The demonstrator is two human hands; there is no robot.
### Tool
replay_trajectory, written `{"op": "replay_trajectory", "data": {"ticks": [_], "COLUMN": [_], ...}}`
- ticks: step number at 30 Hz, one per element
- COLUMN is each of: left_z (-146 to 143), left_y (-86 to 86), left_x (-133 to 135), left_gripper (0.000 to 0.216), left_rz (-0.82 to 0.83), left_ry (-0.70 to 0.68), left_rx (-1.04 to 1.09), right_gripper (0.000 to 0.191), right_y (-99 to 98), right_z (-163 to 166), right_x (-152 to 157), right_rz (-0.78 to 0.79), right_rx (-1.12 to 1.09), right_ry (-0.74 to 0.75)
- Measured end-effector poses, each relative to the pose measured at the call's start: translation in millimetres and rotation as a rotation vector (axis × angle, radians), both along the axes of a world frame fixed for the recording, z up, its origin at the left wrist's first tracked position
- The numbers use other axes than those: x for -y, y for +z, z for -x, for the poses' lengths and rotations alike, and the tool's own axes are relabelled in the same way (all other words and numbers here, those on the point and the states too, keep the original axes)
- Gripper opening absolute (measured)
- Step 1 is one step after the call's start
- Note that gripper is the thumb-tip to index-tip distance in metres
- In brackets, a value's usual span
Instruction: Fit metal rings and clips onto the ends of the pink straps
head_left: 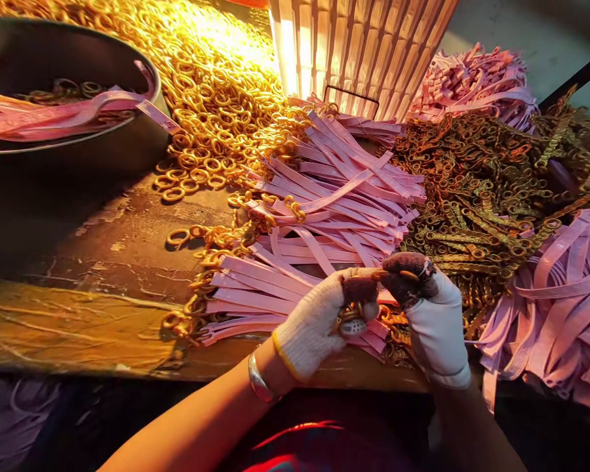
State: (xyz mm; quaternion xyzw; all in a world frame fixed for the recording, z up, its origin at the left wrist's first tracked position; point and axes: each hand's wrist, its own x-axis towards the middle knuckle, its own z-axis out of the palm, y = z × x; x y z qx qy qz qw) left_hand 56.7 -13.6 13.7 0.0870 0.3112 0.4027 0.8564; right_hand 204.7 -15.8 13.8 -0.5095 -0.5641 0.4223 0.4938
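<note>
Two gloved hands meet at the desk's (pixel 103 262) near edge, fingertips pressed together. Left hand (pixel 319 324) curled shut around a few gold rings (pixel 350 318) tucked in the palm. Right hand (pixel 430 314) pinches a small gold piece (pixel 409 276) between dark-tipped thumb and forefinger, touching the left fingertips. Just beyond the hands lies a fan of pink straps (pixel 324 216), each with a ring at its left end. Loose gold rings heaped at far left-centre (pixel 216 85), under warm light. Darker brass clasps (pixel 476 196) piled to the right, more straps (pixel 565 308) beside them. Dark bowl (pixel 128 141) at far left holds straps. Ribbed white basket (pixel 358 52) stands behind. Bracelet (pixel 258 380) on left wrist.
</note>
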Motion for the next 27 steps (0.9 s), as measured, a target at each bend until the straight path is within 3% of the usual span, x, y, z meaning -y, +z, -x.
{"op": "replay_trajectory", "data": {"ticks": [4, 8, 15, 20, 24, 27], "left_z": [-2, 1, 4, 4, 7, 4], "left_y": [0.3, -1.6, -15.5, -32.1, -21.6, -10.7], "left_x": [7, 8, 7, 9, 8, 6], "left_gripper": [0.014, 0.021, 0.029, 0.028, 0.027, 0.025], "left_rz": [-0.120, -0.177, -0.235, -0.299, -0.299, -0.195], "left_ry": [0.057, 0.124, 0.081, 0.019, -0.095, -0.134], "left_rx": [-0.094, -0.148, -0.249, -0.352, -0.422, -0.334], "right_gripper": [0.008, 0.025, 0.029, 0.022, 0.007, 0.012], "right_y": [-5.6, 0.7, 17.0, 20.1, 29.7, 37.5], "right_z": [2, -6, -21, -23, -22, -19], "right_x": [4, 5, -11, -23, -30, -30], "right_rz": [-0.031, -0.141, -0.286, -0.130, 0.020, 0.107], "right_rx": [0.044, 0.425, 0.664, 0.944, 1.226, 1.319], "right_ry": [0.028, 0.062, 0.290, 0.521, 0.615, 0.629]}}
